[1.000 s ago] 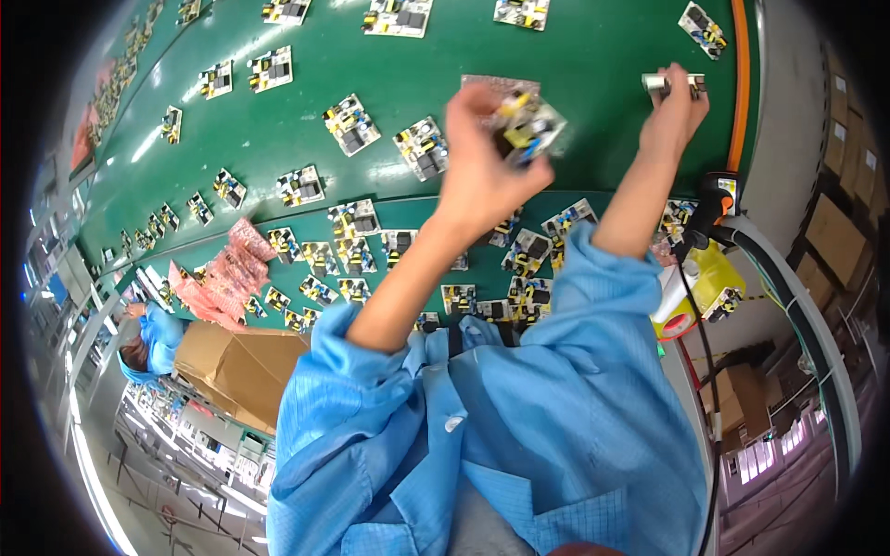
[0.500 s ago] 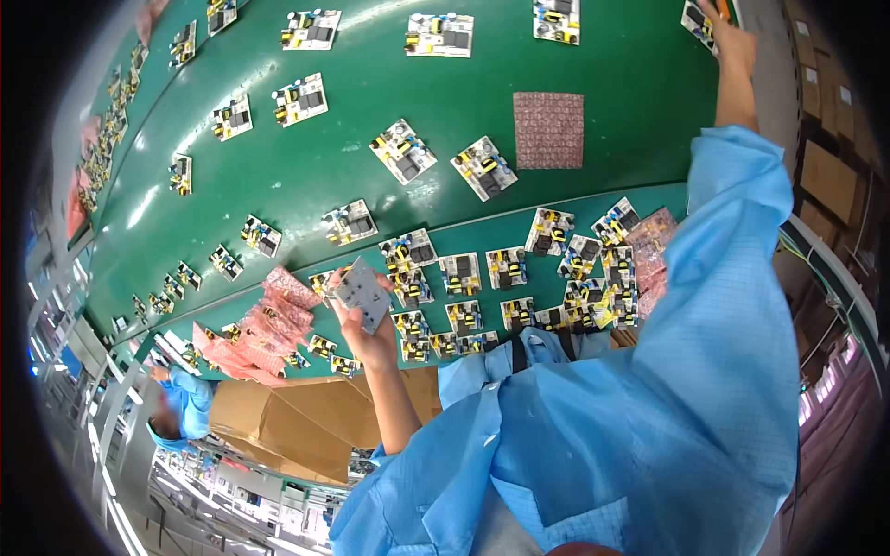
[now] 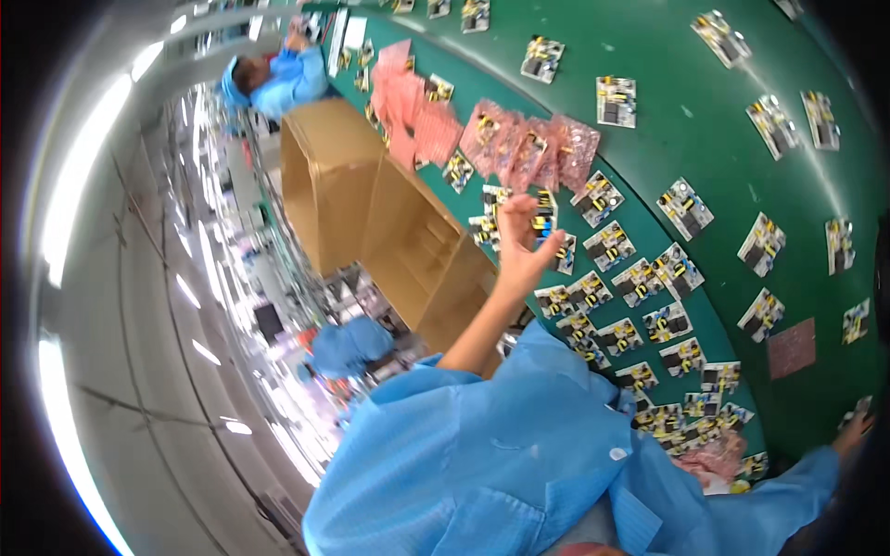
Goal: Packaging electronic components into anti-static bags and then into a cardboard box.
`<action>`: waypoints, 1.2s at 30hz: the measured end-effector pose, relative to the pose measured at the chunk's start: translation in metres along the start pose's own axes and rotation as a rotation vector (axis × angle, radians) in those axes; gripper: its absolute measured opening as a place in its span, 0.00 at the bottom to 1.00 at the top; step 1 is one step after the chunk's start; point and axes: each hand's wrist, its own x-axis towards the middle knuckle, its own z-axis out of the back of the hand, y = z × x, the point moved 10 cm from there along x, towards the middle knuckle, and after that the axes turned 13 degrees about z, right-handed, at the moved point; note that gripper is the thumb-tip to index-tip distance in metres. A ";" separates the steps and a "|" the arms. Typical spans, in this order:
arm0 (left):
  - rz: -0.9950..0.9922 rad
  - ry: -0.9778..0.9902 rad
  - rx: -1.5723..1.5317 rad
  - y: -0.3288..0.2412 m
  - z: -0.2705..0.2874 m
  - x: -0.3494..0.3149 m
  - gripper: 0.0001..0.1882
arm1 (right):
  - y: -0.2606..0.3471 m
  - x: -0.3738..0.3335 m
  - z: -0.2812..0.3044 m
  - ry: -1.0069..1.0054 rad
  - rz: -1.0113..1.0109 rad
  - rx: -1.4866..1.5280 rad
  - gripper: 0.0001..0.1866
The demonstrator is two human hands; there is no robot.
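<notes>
My left hand [image 3: 527, 236] is over the near strip of the bench, its thumb and fingers apart and nothing gripped between them. A circuit board [image 3: 544, 211] with yellow and blue parts shows just beside and behind its fingers. At the far right edge, my right hand [image 3: 847, 439] has its fingers on another circuit board [image 3: 861, 411]; that spot is small and dark. Rows of similar boards [image 3: 618, 336] lie to the right of my left hand. Beyond it are pink bubble-wrap pouches [image 3: 575, 154], some with boards inside.
More boards [image 3: 685, 209] are spread over the green belt [image 3: 677, 139]. A pink bubble-wrap sheet [image 3: 791, 349] lies flat there. An open cardboard box [image 3: 348, 176] stands left of the bench. A co-worker in blue [image 3: 283, 82] works at the far left end.
The view has swung round to the left. My left hand has let go of the board it held. My right hand is still at a board at the far right.
</notes>
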 end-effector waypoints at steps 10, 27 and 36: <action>-0.221 -0.229 0.057 -0.045 0.114 0.031 0.37 | 0.171 -0.038 -0.065 -0.046 -0.075 0.136 0.23; -0.550 0.118 0.564 -0.181 -0.066 0.402 0.30 | 0.642 -0.429 -0.377 0.439 0.160 0.410 0.25; -0.927 0.033 0.631 -0.159 -0.002 0.379 0.32 | 0.982 -0.325 -0.605 0.460 0.869 0.323 0.22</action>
